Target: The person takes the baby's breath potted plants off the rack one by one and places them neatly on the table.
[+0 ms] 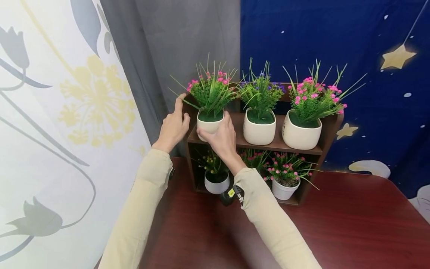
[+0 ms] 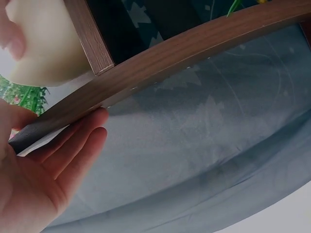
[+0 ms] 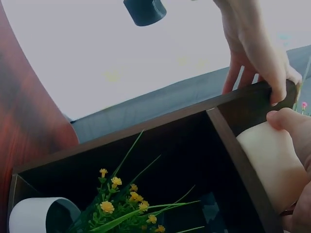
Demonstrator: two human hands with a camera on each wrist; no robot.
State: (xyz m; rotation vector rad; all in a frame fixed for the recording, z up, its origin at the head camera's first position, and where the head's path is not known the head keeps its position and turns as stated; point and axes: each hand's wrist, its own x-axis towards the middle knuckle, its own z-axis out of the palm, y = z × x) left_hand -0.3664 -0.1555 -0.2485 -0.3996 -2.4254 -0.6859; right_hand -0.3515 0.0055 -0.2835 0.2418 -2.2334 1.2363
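My right hand holds a cream pot of pink flowers and green grass at the left end of the upper shelf board. Its thumb lies on the pot's near left side; the fingers curve round the right. With the left hand I grip the side panel of the brown wooden shelf. The thumb is on the inner face and the fingers are on the outer face, as the right wrist view shows. The pot's underside is hidden in the head view.
Beside the held pot stand a cream pot with purple flowers and another cream pot with pink ones. Below are a white pot with yellow flowers and a white pot with pink flowers. The shelf rests on a reddish table.
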